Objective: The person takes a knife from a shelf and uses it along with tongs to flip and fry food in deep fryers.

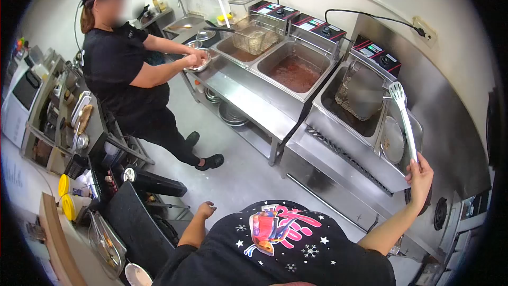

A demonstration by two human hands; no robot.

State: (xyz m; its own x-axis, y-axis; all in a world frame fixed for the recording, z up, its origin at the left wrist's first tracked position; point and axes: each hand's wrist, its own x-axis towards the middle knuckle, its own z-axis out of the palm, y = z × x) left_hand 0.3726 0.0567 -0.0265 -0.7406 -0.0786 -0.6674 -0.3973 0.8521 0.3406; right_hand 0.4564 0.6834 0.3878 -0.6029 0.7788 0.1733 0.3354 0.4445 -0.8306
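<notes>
My right hand [419, 177] is closed round the lower end of metal tongs [405, 119]. Their slotted head points up, beside the rightmost fryer [344, 122]. In that fryer sits a wire basket [349, 92], partly blurred. A round metal strainer or lid [392, 139] lies at its right side. Away from the fryers, my left hand [207, 209] is low over the floor near my body, its fingers partly curled; whether it holds anything is too small to tell.
A co-worker [124, 74] in black stands at the left, hands over a metal bowl [198, 61] on the steel counter [248, 95]. Two more fryer vats [293, 71] stand along the wall, one with a raised basket [256, 34]. Shelves [92, 127] line the left.
</notes>
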